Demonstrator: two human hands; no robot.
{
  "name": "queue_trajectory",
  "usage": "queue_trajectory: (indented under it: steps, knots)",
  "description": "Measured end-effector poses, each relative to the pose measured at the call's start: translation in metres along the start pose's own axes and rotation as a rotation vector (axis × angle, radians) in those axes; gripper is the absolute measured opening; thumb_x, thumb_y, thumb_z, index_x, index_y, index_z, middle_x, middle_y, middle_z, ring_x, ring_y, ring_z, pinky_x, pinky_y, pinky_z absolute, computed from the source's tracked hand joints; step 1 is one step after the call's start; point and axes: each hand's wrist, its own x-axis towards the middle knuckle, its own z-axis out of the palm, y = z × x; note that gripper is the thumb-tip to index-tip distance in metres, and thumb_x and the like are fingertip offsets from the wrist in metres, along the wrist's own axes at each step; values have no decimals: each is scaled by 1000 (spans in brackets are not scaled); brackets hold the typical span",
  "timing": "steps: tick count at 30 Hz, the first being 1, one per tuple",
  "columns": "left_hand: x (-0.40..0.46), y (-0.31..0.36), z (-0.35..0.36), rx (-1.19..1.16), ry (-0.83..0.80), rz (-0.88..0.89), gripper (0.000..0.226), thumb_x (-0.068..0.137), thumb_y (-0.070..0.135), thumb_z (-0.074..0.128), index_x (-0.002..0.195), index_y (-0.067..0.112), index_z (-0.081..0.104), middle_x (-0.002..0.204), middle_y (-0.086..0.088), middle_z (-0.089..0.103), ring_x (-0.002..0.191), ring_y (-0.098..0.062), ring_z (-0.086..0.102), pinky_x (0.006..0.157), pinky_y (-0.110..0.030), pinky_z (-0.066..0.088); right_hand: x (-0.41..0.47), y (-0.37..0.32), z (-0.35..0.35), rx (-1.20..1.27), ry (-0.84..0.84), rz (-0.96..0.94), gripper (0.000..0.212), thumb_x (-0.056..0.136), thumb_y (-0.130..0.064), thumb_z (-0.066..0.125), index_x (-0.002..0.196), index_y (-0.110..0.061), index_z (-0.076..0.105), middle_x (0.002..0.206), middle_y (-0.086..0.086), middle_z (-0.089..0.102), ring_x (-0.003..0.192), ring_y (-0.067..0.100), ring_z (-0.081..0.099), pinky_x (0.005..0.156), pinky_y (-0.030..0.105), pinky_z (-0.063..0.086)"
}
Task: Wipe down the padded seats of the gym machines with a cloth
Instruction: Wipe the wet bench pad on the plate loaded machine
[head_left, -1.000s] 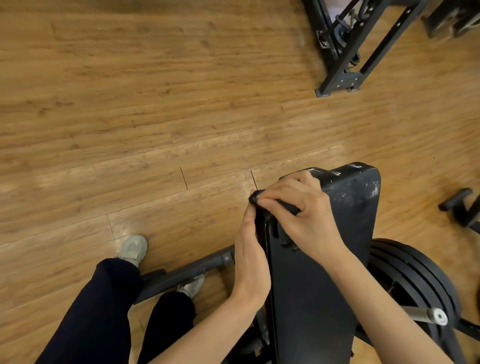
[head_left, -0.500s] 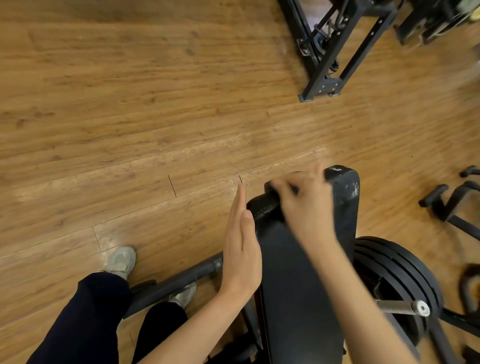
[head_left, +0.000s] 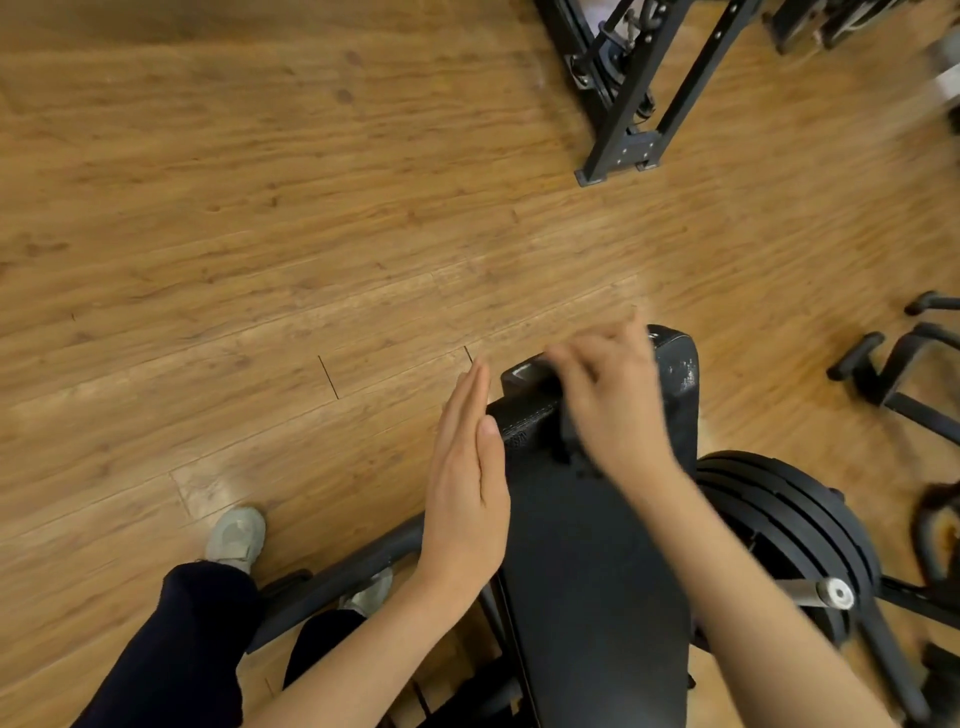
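The black padded seat (head_left: 597, 571) of a gym bench runs from the bottom middle away from me. A black cloth (head_left: 524, 415) lies bunched over its far left corner. My right hand (head_left: 613, 415) is on top of the pad near the far end, blurred by motion, its fingers curled over the cloth. My left hand (head_left: 467, 493) is flat, with straight fingers, against the pad's left side next to the cloth.
Stacked black weight plates (head_left: 789, 519) on a steel peg sit right of the pad. A black machine frame (head_left: 634, 104) stands on the wooden floor at top right, and black handles (head_left: 883, 374) lie at the right edge. My legs and shoe (head_left: 236, 535) straddle a frame tube (head_left: 337, 577).
My left hand let go of the cloth and straightened flat beside the pad. My right hand moved along the far end of the pad with the cloth. The view shifted slightly.
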Motion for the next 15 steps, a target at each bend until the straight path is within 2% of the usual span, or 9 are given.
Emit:
queue_trajectory:
  steps: [2, 4, 6, 8, 11, 12, 13, 14, 15]
  knots:
    - [2, -2, -4, 39, -35, 19, 46, 109, 33, 21, 155, 31, 20, 161, 24, 18, 147, 11, 9, 120, -11, 7, 22, 25, -10, -23, 127, 150, 26, 94, -25, 54, 89, -12, 77, 83, 5, 64, 97, 27, 55, 122, 48, 3]
    - [9, -4, -10, 130, -72, 91, 47, 110, 35, 21, 156, 29, 22, 162, 21, 19, 149, 7, 9, 123, -18, 6, 4, 12, 1, 41, 283, 259, 22, 97, -14, 52, 94, -13, 74, 92, 7, 68, 102, 27, 56, 122, 49, 7]
    - [18, -5, -13, 236, -121, 234, 48, 109, 32, 26, 157, 23, 25, 164, 14, 22, 151, 1, 10, 125, -24, 5, -43, -22, 25, 150, 390, 222, 22, 99, -6, 49, 105, -7, 71, 108, 4, 69, 116, 25, 57, 123, 47, 12]
    - [26, -6, -11, 317, -160, 339, 48, 109, 29, 30, 156, 19, 29, 163, 8, 26, 152, -2, 13, 126, -28, 7, -80, -44, 38, 225, 402, 133, 27, 99, -5, 48, 118, -1, 67, 125, 4, 65, 132, 22, 50, 123, 46, 14]
    - [28, -8, -7, 377, -134, 382, 45, 108, 29, 33, 150, 17, 41, 158, 7, 37, 150, -2, 22, 126, -31, 12, -54, -9, 30, 199, 448, 86, 25, 97, -2, 52, 113, -2, 70, 120, 7, 68, 129, 28, 51, 119, 51, 24]
    - [28, -9, -7, 379, -123, 382, 44, 108, 30, 33, 148, 17, 44, 155, 7, 41, 149, -2, 25, 126, -31, 13, -36, 3, 24, 152, 505, 143, 24, 97, -2, 53, 111, -4, 71, 118, 7, 67, 124, 30, 52, 115, 45, 31]
    - [28, -11, -6, 378, -116, 379, 44, 107, 31, 34, 147, 16, 47, 154, 7, 43, 148, -2, 27, 126, -30, 14, -22, 11, 19, 116, 567, 208, 22, 97, -3, 55, 111, -5, 72, 115, 8, 66, 116, 31, 53, 108, 33, 35]
    - [28, -12, -7, 378, -113, 377, 44, 107, 31, 34, 146, 16, 49, 152, 6, 45, 147, -1, 29, 125, -30, 14, -19, 9, 19, 102, 614, 258, 21, 97, -4, 56, 111, -6, 72, 112, 9, 64, 107, 31, 53, 102, 21, 33]
    - [27, -12, -7, 380, -115, 380, 44, 107, 31, 35, 145, 16, 50, 151, 6, 47, 146, -1, 30, 125, -30, 15, -29, 0, 24, 103, 646, 294, 21, 96, -3, 58, 112, -7, 72, 107, 9, 62, 99, 30, 53, 96, 15, 30]
